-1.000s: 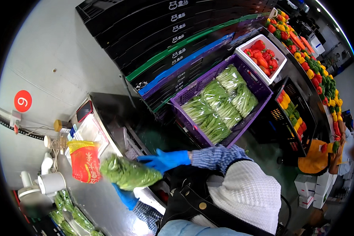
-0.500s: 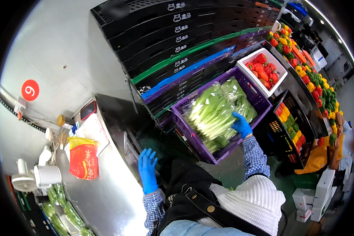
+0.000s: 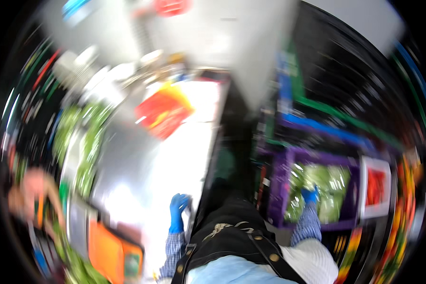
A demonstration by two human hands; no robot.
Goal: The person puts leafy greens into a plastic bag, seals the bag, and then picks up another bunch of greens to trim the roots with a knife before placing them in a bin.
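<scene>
The view is smeared by motion. My left hand (image 3: 179, 209), in a blue glove, is at the right edge of the steel table (image 3: 123, 165). Its fingers look stretched out, and I see nothing in it. To the right, my right hand (image 3: 310, 195), gloved in blue too, reaches into a purple crate (image 3: 280, 189) and rests on the clear-bagged leafy greens (image 3: 329, 182). Blur hides whether its fingers grip a bag.
A red-and-yellow bag (image 3: 163, 113) lies on the table. Bagged greens (image 3: 92, 146) line its left side, near an orange container (image 3: 106, 253). A white box of red peppers (image 3: 376, 187) adjoins the crate. Stacked black crates (image 3: 345, 75) stand behind. Another person's arm (image 3: 54, 199) shows far left.
The view has swung left, bringing more of the table and another person into sight. My left hand now appears at the table's edge. My right hand remains over the greens.
</scene>
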